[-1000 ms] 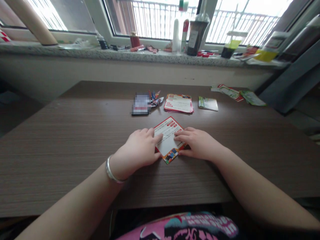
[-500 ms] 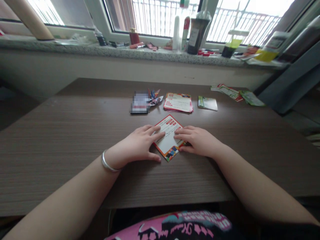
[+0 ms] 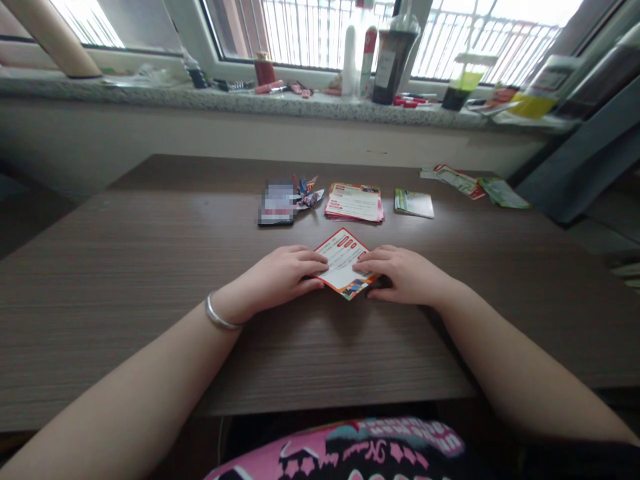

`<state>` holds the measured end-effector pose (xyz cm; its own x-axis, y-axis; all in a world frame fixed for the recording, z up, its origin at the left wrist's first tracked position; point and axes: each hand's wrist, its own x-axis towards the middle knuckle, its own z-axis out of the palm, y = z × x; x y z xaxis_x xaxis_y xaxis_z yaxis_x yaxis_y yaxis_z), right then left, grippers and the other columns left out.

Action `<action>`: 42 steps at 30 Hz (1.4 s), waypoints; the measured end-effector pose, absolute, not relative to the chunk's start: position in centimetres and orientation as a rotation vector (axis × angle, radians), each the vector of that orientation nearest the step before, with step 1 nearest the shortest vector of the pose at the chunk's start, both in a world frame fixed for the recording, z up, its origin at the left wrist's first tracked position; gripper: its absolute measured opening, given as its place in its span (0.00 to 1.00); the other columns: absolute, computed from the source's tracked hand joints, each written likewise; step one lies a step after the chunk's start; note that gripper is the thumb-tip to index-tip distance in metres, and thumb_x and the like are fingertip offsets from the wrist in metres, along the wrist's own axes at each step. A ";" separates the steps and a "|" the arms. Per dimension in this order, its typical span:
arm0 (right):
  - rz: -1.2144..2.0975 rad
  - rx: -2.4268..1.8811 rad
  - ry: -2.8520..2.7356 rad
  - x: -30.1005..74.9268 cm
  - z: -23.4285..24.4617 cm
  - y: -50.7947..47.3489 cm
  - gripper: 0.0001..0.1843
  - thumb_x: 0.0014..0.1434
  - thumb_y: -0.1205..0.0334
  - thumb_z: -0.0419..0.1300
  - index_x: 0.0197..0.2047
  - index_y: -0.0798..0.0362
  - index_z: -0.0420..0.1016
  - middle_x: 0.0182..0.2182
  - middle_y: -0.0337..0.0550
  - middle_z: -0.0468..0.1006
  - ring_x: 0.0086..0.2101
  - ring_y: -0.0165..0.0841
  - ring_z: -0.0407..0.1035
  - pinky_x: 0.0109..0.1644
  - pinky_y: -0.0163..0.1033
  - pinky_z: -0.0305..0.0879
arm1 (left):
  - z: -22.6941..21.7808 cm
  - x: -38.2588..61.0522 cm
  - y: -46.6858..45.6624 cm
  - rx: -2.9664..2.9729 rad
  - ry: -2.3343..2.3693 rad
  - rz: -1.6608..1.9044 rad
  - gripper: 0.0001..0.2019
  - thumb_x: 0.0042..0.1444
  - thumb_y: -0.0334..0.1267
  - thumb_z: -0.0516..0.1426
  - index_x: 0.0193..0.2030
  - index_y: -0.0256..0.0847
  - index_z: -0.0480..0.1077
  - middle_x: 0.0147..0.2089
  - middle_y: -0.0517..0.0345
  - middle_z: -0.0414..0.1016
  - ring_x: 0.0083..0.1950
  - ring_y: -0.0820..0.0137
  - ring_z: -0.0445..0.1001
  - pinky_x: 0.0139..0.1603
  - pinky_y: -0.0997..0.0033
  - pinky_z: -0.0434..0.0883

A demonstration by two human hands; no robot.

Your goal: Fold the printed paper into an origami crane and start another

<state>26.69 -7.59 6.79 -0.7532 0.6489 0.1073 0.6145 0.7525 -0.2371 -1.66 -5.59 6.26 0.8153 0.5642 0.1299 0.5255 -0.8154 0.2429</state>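
Here, at the frame's centre, the left hand (image 3: pixel 283 272) and right hand (image 3: pixel 413 275) grasp opposite sides of a square printed sheet (image 3: pixel 345 272), apparently to steady it, while a stack of similar sheets (image 3: pixel 355 202) lies at upper centre, seemingly kept within reach.

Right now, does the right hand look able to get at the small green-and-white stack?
Probably yes: the small green-and-white stack lies a little beyond the right hand, and nothing seems to stand between them. However, the hand's fingertips are on the square sheet, so it would likely need to leave that first.
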 end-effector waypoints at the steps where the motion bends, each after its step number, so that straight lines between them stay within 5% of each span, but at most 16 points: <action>1: 0.278 -1.017 -2.750 26.7 6.7 -7.6 0.23 0.57 0.57 0.63 0.56 0.49 0.74 0.54 0.48 0.76 0.51 0.42 0.69 0.55 0.49 0.66 | 6.2 -1.6 -5.5 2.776 0.861 0.310 0.17 0.66 0.46 0.50 0.53 0.44 0.74 0.54 0.53 0.77 0.55 0.64 0.72 0.59 0.61 0.67; 9: 0.270 -1.436 -2.456 25.7 5.7 -8.0 0.18 0.62 0.54 0.56 0.53 0.47 0.76 0.40 0.44 0.82 0.39 0.38 0.74 0.42 0.41 0.69 | 5.8 -1.2 -5.6 2.558 1.097 0.456 0.14 0.65 0.43 0.50 0.45 0.41 0.75 0.45 0.53 0.79 0.47 0.65 0.75 0.51 0.65 0.71; 17: 0.375 -1.665 -2.121 24.3 4.5 -7.9 0.25 0.60 0.54 0.58 0.61 0.46 0.67 0.38 0.44 0.82 0.36 0.39 0.77 0.40 0.42 0.71 | 4.3 0.2 -5.9 2.373 1.476 0.613 0.28 0.62 0.45 0.52 0.66 0.35 0.54 0.37 0.54 0.77 0.39 0.64 0.77 0.42 0.66 0.72; 21: 0.271 -1.739 -2.120 23.5 4.3 -7.7 0.37 0.55 0.44 0.61 0.65 0.45 0.60 0.42 0.49 0.82 0.39 0.45 0.77 0.39 0.45 0.72 | 3.9 1.2 -5.9 2.565 1.529 0.507 0.36 0.61 0.47 0.54 0.71 0.34 0.46 0.51 0.44 0.75 0.49 0.59 0.75 0.47 0.64 0.71; 23: 0.255 -1.780 -2.121 23.0 4.3 -7.6 0.42 0.53 0.38 0.62 0.66 0.46 0.59 0.44 0.50 0.81 0.41 0.47 0.77 0.39 0.47 0.72 | 4.0 1.5 -6.1 2.635 1.578 0.439 0.36 0.61 0.49 0.54 0.71 0.34 0.47 0.58 0.41 0.71 0.55 0.56 0.73 0.52 0.61 0.70; 29: 0.243 -1.835 -2.182 23.0 4.6 -7.5 0.48 0.51 0.33 0.60 0.68 0.48 0.56 0.52 0.54 0.77 0.46 0.50 0.75 0.41 0.49 0.72 | 4.6 1.4 -6.1 2.648 1.645 0.252 0.30 0.62 0.52 0.52 0.67 0.39 0.57 0.53 0.45 0.71 0.51 0.57 0.74 0.49 0.62 0.71; 37: 0.532 -1.836 -2.200 26.2 4.8 -7.0 0.40 0.55 0.50 0.63 0.68 0.52 0.57 0.34 0.43 0.81 0.34 0.38 0.74 0.33 0.40 0.65 | 5.1 -1.0 -5.2 2.556 1.514 0.169 0.21 0.63 0.48 0.51 0.59 0.43 0.69 0.50 0.49 0.74 0.50 0.61 0.74 0.52 0.64 0.70; 42: 0.707 -1.747 -2.234 27.5 4.8 -6.4 0.35 0.54 0.57 0.65 0.64 0.51 0.63 0.34 0.39 0.79 0.32 0.34 0.72 0.36 0.38 0.64 | 5.2 -2.0 -4.8 2.521 1.436 0.147 0.21 0.61 0.42 0.50 0.59 0.43 0.69 0.54 0.51 0.75 0.54 0.61 0.73 0.57 0.63 0.68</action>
<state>27.51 -6.44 4.79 -0.2701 0.9553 -0.1201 0.8506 0.1783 -0.4947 -2.04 -4.80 5.24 0.5130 0.8579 -0.0292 0.8342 -0.4902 0.2527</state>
